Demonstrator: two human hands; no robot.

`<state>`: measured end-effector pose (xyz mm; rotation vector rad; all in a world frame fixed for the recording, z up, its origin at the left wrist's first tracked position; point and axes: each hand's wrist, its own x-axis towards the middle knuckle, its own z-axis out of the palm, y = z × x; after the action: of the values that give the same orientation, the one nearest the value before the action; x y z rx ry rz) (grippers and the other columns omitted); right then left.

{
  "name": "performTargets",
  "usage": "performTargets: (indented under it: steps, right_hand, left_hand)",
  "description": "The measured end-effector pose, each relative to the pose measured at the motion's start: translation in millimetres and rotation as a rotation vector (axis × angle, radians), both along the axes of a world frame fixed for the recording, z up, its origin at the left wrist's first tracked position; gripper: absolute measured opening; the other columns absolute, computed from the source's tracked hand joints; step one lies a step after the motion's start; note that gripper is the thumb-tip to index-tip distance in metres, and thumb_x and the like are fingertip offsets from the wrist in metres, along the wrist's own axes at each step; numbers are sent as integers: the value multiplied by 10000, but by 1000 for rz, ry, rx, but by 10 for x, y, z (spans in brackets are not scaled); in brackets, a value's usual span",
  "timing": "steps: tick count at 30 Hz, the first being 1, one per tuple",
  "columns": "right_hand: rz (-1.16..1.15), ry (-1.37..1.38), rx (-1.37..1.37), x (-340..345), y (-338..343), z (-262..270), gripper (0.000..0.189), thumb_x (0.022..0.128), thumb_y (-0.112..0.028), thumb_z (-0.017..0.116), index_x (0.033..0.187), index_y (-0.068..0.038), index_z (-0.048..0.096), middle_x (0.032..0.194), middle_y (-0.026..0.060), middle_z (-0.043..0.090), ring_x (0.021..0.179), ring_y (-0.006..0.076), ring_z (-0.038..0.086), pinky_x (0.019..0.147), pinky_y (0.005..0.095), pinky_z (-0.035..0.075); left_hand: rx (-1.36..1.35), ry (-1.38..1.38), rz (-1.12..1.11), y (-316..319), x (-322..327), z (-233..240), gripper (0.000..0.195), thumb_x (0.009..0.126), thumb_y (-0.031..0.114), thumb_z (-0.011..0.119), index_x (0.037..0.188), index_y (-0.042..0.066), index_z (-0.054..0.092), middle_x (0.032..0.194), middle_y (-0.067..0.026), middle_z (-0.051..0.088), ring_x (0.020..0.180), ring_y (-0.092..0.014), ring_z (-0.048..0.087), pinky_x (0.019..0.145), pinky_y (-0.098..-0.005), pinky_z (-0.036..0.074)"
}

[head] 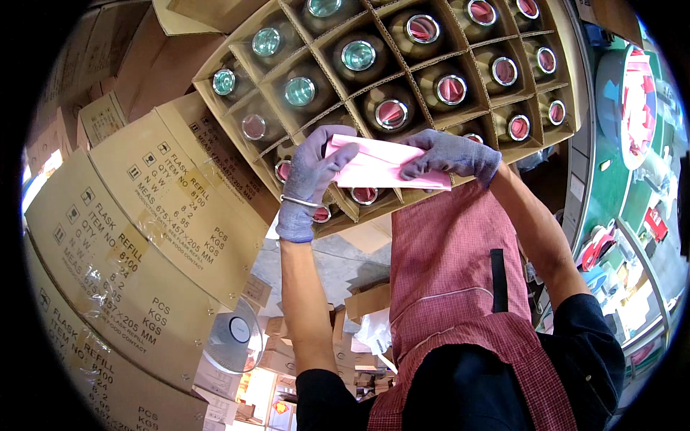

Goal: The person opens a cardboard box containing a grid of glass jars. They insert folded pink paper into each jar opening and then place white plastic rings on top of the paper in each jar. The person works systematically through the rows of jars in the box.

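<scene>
Both my hands wear grey gloves. My left hand (318,172) grips one end of a folded pink paper sheet (383,161), thumb on top. My right hand (447,156) pinches its other end. The paper is stretched level over the near edge of an open cardboard box (517,157). Cardboard dividers part the box into cells, each with a round-mouthed flask refill. Several refills, such as one in the middle (391,114), have pink paper inside the mouth. Others towards the left, such as a greenish one (358,55), show none. My hands hide some nearby cells.
Stacked printed cartons (178,188) stand close on the left. A fan (237,329) stands below them. On the right, a green-topped table (609,199) bears a round basin (612,108) of pink papers, a red item and rolls of tape.
</scene>
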<state>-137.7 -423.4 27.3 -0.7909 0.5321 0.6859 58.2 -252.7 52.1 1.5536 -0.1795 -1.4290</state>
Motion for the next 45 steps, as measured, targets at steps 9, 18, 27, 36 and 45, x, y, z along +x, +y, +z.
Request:
performTargets:
  steps: [9, 18, 27, 36, 45]
  right_hand:
    - [2, -114, -161, -12, -90, -107, 498, 792, -242, 782, 1192, 5, 616, 1006, 0, 661, 881, 74, 566, 807, 234, 463]
    - [-320, -34, -173, -352, -171, -131, 585, 824, -337, 747, 1229, 43, 564, 1050, 76, 656, 906, 120, 610, 813, 258, 501]
    - [-793, -119, 44, 465, 189, 14, 648, 882, -344, 664, 1327, 53, 412, 1098, 98, 593, 897, 131, 613, 720, 255, 550]
    - [-809, -163, -76, 1369, 370, -219, 554, 844, -263, 720, 1239, 59, 503, 1042, 97, 636, 856, 135, 621, 743, 267, 529]
    - [-943, -58, -122, 144, 173, -79, 518, 873, -290, 684, 1248, 18, 502, 1011, 59, 623, 807, 105, 610, 690, 248, 525]
  left_hand:
    - [152, -487, 457, 105, 272, -153, 247, 876, 260, 680, 952, 27, 645, 905, -65, 661, 760, -135, 642, 618, -201, 505]
    - [390, -1375, 349, 159, 539, -41, 240, 917, 236, 607, 982, 6, 634, 732, -69, 590, 632, -141, 547, 578, -285, 462]
    - [237, -1871, 85, -6, 671, -68, 155, 900, 140, 585, 981, 17, 633, 914, -133, 639, 742, -283, 617, 662, -383, 504]
    - [71, -1708, -120, -79, 552, -114, 180, 909, 134, 604, 1055, 30, 597, 1036, -134, 619, 888, -288, 622, 746, -381, 530]
    - [182, -1815, -277, -357, 213, -665, 642, 839, 391, 650, 1323, 33, 428, 1345, -211, 429, 1197, -414, 430, 1019, -555, 325]
